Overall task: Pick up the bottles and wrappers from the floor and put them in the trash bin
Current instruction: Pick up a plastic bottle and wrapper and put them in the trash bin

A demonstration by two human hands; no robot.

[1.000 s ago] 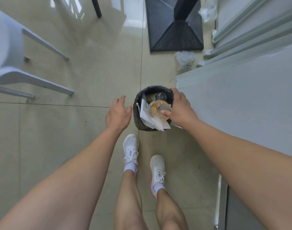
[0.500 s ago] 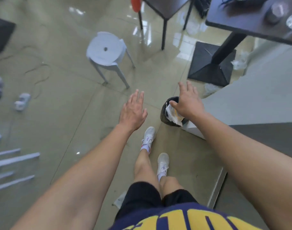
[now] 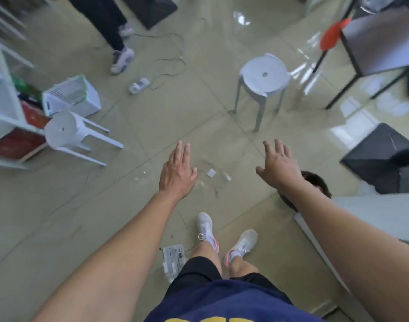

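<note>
Clear plastic wrapper [image 3: 212, 175] lies on the floor between two hands, left hand [image 3: 176, 173] and right hand [image 3: 279, 167], each grip spread and empty. A second, printed wrapper [image 3: 173, 257] lies by the feet. One black-lined trash bin [image 3: 311, 175] sits behind the right forearm, its contents mostly hidden. The right hand has left its rim.

An upright stool [image 3: 263, 75] stands on the tiled floor [image 3: 59, 217]; a toppled stool [image 3: 61, 131] lies beside a shelf [image 3: 6, 118].
</note>
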